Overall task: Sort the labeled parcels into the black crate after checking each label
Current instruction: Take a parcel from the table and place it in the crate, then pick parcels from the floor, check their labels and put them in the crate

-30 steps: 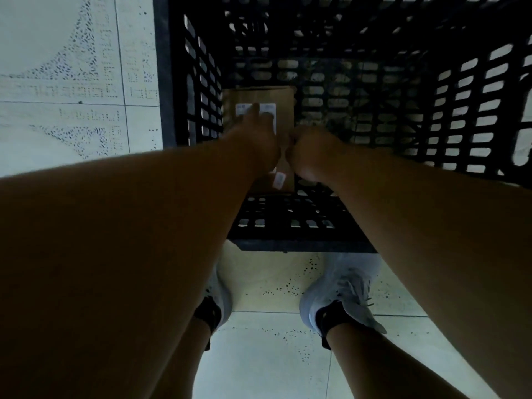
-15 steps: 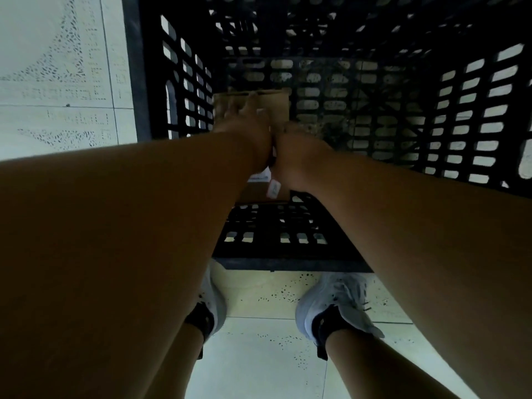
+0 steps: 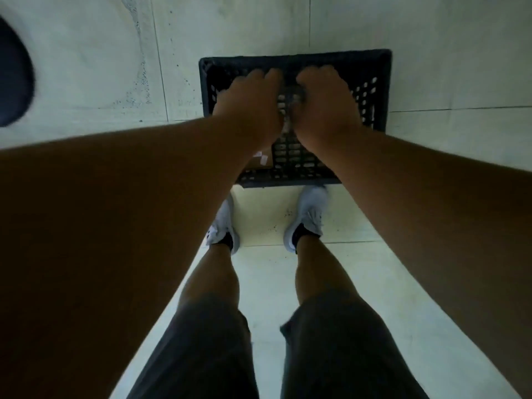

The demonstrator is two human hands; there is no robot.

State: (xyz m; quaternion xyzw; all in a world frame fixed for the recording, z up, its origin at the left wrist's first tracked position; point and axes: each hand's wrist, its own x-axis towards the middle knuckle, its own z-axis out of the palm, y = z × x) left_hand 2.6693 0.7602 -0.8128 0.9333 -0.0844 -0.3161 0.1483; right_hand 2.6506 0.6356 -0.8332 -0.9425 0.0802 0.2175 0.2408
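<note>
The black crate (image 3: 384,82) stands on the pale floor just ahead of my feet. Inside it, at the near left corner, lies a brown cardboard parcel (image 3: 262,165) with small white labels, mostly hidden under my left forearm. My left hand (image 3: 250,108) and my right hand (image 3: 326,108) hover side by side above the crate, backs up, fingers loosely bent downward. Neither hand holds anything that I can see.
My white shoes (image 3: 309,217) stand close to the crate's near wall. A dark rounded object (image 3: 13,76) sits at the far left edge. Pale tiled floor (image 3: 446,67) surrounds the crate.
The parcel was let go inside the crate. Both hands came up out of the crate and my head rose, so the crate now looks small and far below.
</note>
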